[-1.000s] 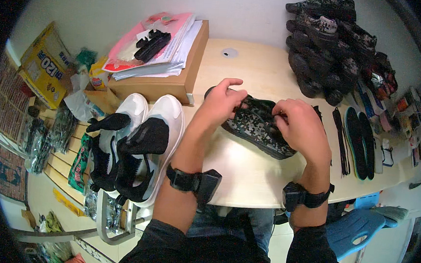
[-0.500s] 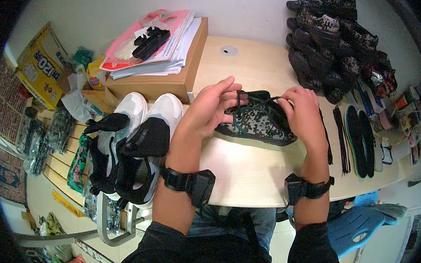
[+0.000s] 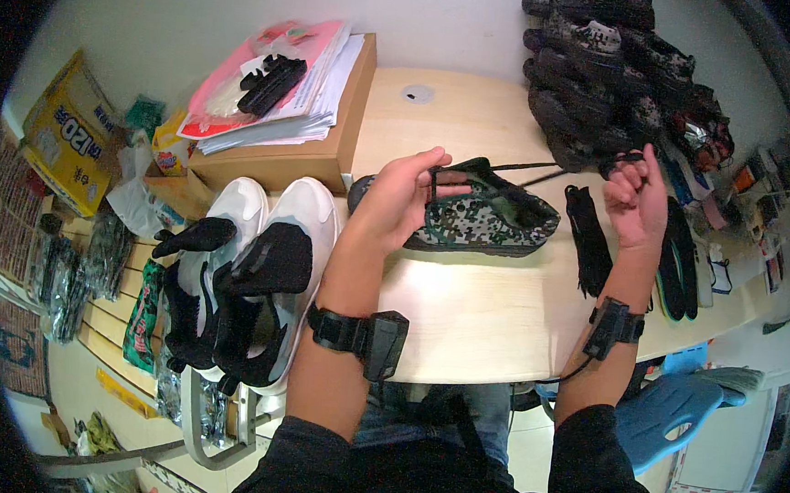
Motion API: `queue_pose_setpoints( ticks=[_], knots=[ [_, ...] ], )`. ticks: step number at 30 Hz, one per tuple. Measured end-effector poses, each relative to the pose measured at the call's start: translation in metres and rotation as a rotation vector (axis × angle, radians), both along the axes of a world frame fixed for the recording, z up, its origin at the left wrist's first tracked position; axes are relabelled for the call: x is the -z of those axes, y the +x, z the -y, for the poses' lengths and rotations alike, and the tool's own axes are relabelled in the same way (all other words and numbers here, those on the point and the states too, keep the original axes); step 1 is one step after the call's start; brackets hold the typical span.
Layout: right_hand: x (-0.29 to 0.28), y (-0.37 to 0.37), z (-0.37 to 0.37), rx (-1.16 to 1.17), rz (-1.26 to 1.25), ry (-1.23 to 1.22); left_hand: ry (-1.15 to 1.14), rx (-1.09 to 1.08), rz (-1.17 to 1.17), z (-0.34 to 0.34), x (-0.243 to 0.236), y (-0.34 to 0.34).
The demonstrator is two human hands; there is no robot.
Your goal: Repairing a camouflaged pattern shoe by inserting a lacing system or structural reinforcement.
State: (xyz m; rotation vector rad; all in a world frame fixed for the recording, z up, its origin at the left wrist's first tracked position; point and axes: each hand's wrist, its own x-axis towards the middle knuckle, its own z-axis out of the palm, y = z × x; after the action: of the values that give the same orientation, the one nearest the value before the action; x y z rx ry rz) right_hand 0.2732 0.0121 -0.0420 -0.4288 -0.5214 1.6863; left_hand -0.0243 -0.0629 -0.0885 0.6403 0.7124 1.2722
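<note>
The camouflage shoe [image 3: 493, 221] lies on its sole, toe to the left, on the wooden desk [image 3: 454, 315]. My left hand [image 3: 403, 197] is at its near left side, thumb raised and fingers stretched apart across the upper, with lace lying against them. My right hand [image 3: 632, 194] is curled and raised right of the shoe, pinching a black lace [image 3: 542, 176] stretched out from it. Beside the shoe's heel lies a bundle of black laces [image 3: 588, 242].
White-and-black sneakers [image 3: 290, 239] stand at the left. Behind them is a cardboard box [image 3: 349, 115] with papers [image 3: 319, 90]. Camouflage shoes [image 3: 598, 87] are piled at the back right, insoles [image 3: 677, 275] lie at the right, and a blue chair [image 3: 663, 412] is below.
My right hand has swung away from the shoe, up and rightward, drawing the lace out. The shoe has turned more level, and my left hand's fingers have straightened beside it.
</note>
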Motion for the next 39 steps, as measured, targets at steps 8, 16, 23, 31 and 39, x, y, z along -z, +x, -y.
queue_pose_setpoints(
  ticks=[8, 16, 23, 31, 39],
  knots=[
    [0.027, 0.022, -0.022, 0.078, -0.154, -0.137, 0.018, -0.076, -0.005, 0.005, -0.003, 0.005],
    [0.042, 0.034, -0.036, 0.372, 0.517, -0.104, -0.025, -0.1, 0.052, 0.006, 0.0, 0.001],
    [0.033, -0.074, 0.004, 0.485, 1.427, 0.951, 0.006, -0.129, 0.057, 0.011, -0.002, 0.009],
    [0.027, -0.101, 0.037, 0.382, 1.751, 0.95, 0.012, -0.151, 0.065, 0.007, 0.0, 0.015],
    [0.032, -0.102, 0.037, 0.414, 1.825, 0.97, 0.002, -0.151, 0.065, 0.006, 0.003, 0.013]
  ],
)
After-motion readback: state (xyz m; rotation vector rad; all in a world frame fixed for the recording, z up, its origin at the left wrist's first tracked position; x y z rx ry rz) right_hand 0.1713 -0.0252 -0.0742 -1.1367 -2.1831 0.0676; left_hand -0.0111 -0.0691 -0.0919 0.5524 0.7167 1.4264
